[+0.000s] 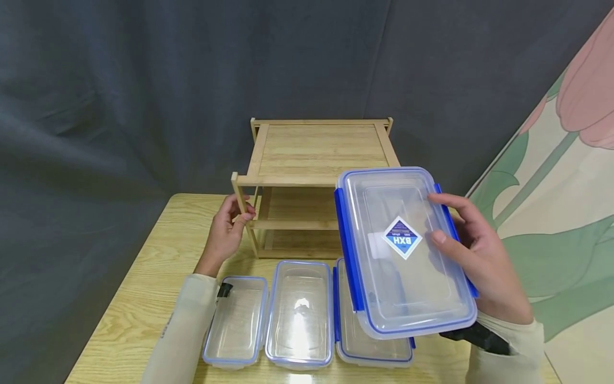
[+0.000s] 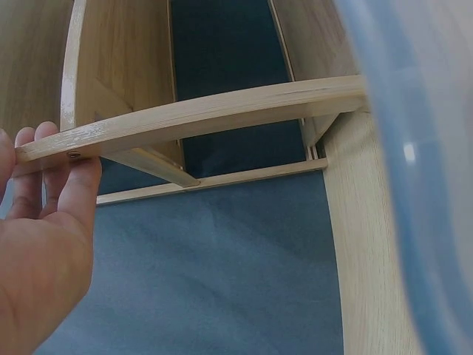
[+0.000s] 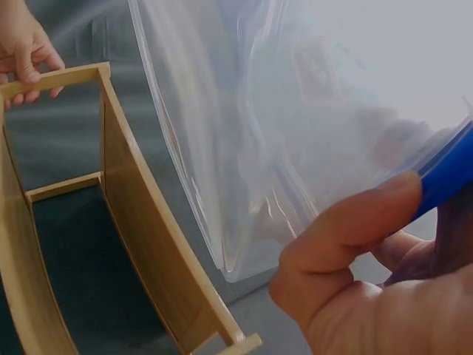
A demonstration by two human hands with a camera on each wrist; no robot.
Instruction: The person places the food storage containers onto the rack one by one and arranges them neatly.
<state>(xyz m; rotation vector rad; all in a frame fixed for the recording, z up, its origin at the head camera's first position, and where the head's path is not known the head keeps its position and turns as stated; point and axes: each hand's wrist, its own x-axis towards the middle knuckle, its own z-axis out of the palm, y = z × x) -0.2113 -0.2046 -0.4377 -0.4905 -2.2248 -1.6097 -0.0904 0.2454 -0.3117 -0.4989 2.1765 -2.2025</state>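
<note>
My right hand (image 1: 486, 261) grips a clear food container (image 1: 408, 290) with a blue-clipped lid by its right long side, thumb and fingers around the edge. It is held up, tilted, in front of a wooden shelf rack (image 1: 326, 146), its label upside down in the head view. My left hand (image 1: 224, 232) pinches the rack's front left post (image 2: 207, 111) between thumb and fingers. In the right wrist view, the right thumb (image 3: 362, 222) lies by a blue clip (image 3: 451, 170), and the container's translucent wall fills much of the picture.
Three more clear containers lie in a row on the wooden table (image 1: 148, 277) before the rack: a left one (image 1: 237, 320), a middle one (image 1: 299, 304) and a right one (image 1: 374, 341), partly hidden. Behind hangs a dark curtain (image 1: 307, 58); flower-patterned fabric (image 1: 566, 213) stands right.
</note>
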